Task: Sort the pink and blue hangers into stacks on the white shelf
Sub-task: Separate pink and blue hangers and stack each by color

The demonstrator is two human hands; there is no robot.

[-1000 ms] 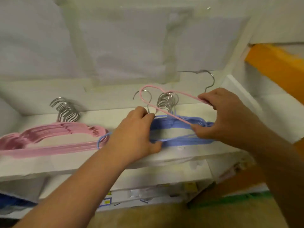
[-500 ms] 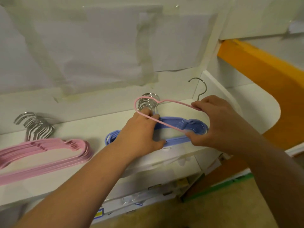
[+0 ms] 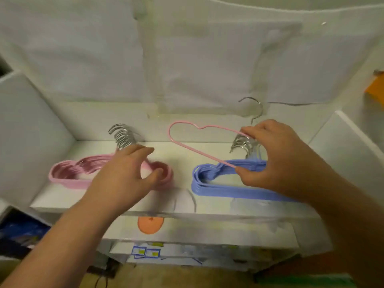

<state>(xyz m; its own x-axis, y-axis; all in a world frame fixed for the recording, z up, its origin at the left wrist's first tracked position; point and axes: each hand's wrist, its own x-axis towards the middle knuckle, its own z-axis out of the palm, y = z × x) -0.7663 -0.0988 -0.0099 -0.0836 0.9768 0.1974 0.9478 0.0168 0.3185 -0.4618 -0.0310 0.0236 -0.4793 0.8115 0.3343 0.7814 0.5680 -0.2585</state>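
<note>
A stack of pink hangers (image 3: 68,173) lies on the left of the white shelf (image 3: 182,148), their metal hooks (image 3: 122,136) pointing back. A stack of blue hangers (image 3: 218,183) lies on the right. My right hand (image 3: 276,161) is shut on a single pink hanger (image 3: 187,142), held tilted above the blue stack, its hook (image 3: 254,109) sticking up behind my fingers. My left hand (image 3: 124,175) hovers over the right end of the pink stack, fingers spread, holding nothing.
White side walls (image 3: 27,132) close the shelf on both sides, and a taped white sheet (image 3: 187,69) covers the back. Below the shelf edge sit an orange disc (image 3: 150,224) and labelled boxes (image 3: 145,251). An orange object (image 3: 376,88) is at far right.
My left hand has left the blue stack and moved left over the pink stack. My right hand still holds the pink hanger above the blue stack. The view has shifted left.
</note>
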